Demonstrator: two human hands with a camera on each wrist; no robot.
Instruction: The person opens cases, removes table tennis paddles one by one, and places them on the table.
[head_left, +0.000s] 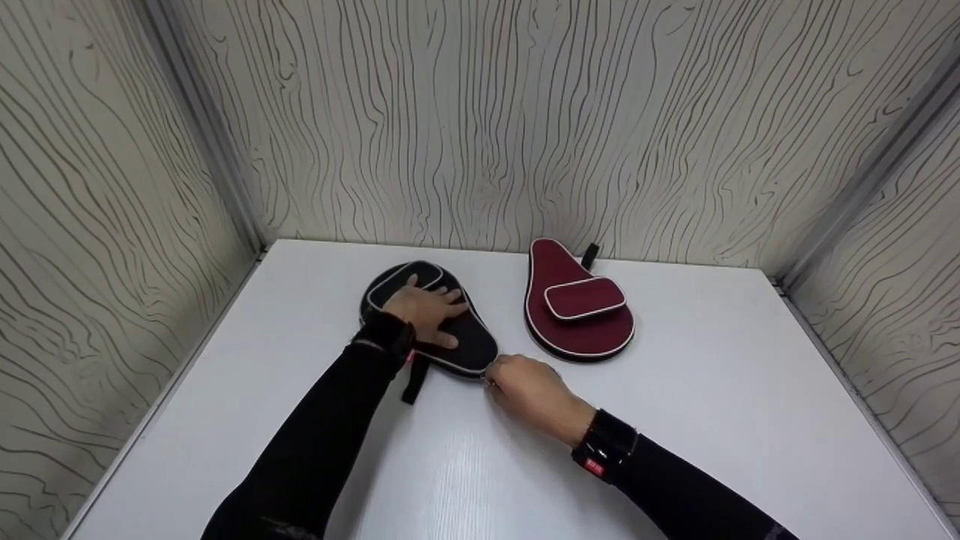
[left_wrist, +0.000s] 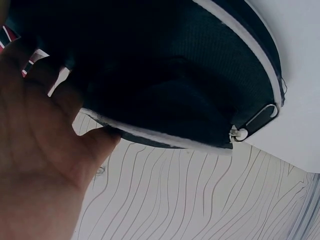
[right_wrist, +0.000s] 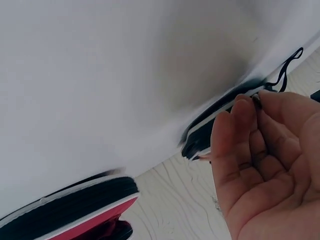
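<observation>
A black paddle case [head_left: 469, 346] with white piping lies on the white table [head_left: 712, 405], left of centre. My left hand [head_left: 429, 307] lies flat on top of it, fingers spread, pressing it down. In the left wrist view the case [left_wrist: 190, 70] fills the frame above my palm [left_wrist: 40, 155], with a metal zipper pull [left_wrist: 261, 119] at its edge. My right hand [head_left: 501, 375] is at the case's near right edge, fingers curled, pinching a small dark zipper pull [right_wrist: 256, 102] between thumb and forefinger. The case's rim [right_wrist: 207, 132] shows beside the fingers.
A maroon paddle case [head_left: 577, 311] with a front pocket lies to the right of the black one, seen also as the maroon case [right_wrist: 75, 217] edge-on. Wood-grain patterned walls [head_left: 480, 127] close in the table at the back and on both sides.
</observation>
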